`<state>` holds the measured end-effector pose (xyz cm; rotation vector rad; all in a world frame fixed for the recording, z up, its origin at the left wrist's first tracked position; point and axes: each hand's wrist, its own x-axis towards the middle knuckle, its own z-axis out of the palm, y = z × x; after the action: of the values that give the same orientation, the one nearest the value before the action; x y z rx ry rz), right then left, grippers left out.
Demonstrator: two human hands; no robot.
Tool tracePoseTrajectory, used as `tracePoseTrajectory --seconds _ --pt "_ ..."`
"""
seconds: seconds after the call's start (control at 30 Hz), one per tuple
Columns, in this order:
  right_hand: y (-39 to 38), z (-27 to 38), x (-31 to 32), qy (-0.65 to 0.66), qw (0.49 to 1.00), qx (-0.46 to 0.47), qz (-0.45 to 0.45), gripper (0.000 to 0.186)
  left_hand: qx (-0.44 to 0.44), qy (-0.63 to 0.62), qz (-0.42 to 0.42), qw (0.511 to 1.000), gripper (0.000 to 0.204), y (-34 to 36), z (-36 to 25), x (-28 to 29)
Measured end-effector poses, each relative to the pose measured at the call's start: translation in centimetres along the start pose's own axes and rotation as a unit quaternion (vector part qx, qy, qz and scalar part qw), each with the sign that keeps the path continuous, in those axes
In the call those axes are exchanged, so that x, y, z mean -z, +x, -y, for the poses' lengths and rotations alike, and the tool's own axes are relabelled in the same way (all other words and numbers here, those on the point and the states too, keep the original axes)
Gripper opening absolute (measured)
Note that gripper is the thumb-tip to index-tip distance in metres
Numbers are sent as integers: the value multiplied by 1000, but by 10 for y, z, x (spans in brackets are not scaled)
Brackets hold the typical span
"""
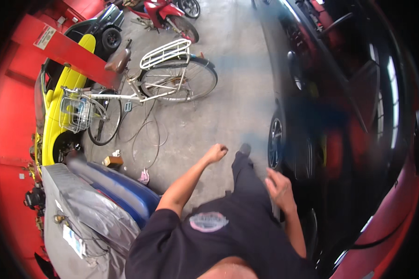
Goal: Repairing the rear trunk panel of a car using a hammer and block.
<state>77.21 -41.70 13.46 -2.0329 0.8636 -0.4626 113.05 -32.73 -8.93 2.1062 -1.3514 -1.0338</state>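
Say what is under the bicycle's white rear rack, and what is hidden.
Under the white rear rack is the spoked rear wheel; the rack covers part of its top.

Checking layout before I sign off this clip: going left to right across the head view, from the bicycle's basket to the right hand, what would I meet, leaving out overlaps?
Wire basket, small brown block, crumpled pink item, left hand, foot, right hand.
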Motion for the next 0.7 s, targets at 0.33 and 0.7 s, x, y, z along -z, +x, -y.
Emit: tracePoseTrajectory --seconds 0.33,0.7 --pt "347 -8 46 97 993 -67 24 42 40 54 116 991 34 239 35 171" --pt "649 -153 24 136 937 -295 -131 45 -192 138 24 971 39 752 -115 383"
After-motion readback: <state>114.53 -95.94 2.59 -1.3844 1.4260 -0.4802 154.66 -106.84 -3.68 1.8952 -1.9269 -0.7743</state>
